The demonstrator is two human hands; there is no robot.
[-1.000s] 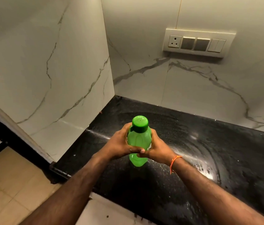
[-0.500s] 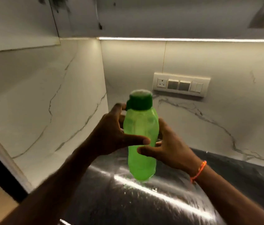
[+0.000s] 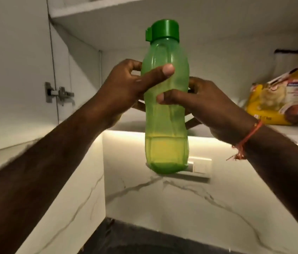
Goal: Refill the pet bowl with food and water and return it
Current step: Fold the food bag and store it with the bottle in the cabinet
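A: Both arms are up in front of you, and your left hand wraps the upper body of the green bottle, thumb laid flat across its front.

B: And your right hand grips it just below, thumb pressed on the front, fingers curled round the back. An orange thread bracelet hangs at that wrist.

A: You hold the bottle upright in the air, clear of any surface, its darker green cap closed on top. The plastic is translucent; how much is inside, I cannot tell.

B: Beyond your hands sits the open cupboard. The bottle hangs in front of its lower shelf.

A: On that shelf, off to your right, a yellow pet food bag stands well apart from the bottle.

B: A metal hinge shows on the cupboard's left wall. Under the shelf a light strip glows.

A: Lower still, a switch plate peeks out behind the bottle's base on the marble wall, and the dark worktop lies at the bottom.
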